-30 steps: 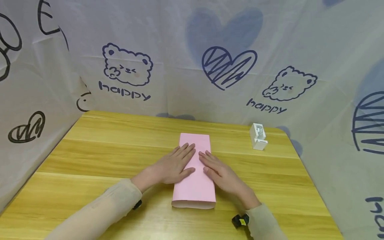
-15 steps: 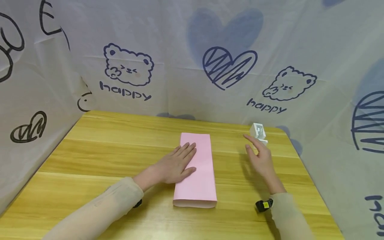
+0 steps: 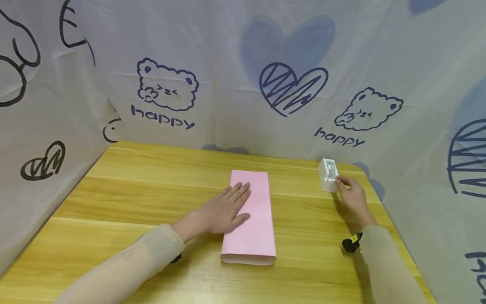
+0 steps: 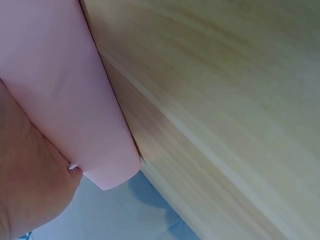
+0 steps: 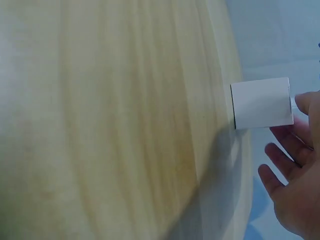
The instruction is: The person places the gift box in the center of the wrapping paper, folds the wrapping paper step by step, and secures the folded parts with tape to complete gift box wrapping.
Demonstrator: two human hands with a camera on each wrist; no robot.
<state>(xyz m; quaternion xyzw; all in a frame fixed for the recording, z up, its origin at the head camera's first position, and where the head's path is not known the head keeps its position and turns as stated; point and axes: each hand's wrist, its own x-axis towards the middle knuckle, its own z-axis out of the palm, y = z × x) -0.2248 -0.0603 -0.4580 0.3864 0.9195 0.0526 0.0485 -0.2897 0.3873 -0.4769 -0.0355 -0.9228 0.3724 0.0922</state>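
A folded pink sheet of paper [image 3: 258, 219], like a flattened sleeve with its near end gaping, lies lengthwise on the wooden table. My left hand [image 3: 224, 211] rests flat on its left side, fingers straight. In the left wrist view the palm's edge [image 4: 35, 180] lies along the pink paper [image 4: 65, 95]. Farther right stands a small white box [image 3: 323, 179] with an open top and something clear or shiny inside. My right hand [image 3: 353, 196] is at its front right edge, thumb and fingertips bent. In the right wrist view the fingers [image 5: 295, 145] are partly behind the box [image 5: 262, 104]; their hold is hidden.
The yellow wooden table [image 3: 144, 190] ends at a white printed cloth [image 3: 228, 114] behind it and at both sides. A black wrist camera [image 3: 351, 243] hangs at the right sleeve [image 3: 387, 261].
My right hand has left the pink paper and moved right and away to the white box. The left hand has stayed on the paper. The view has shifted slightly.
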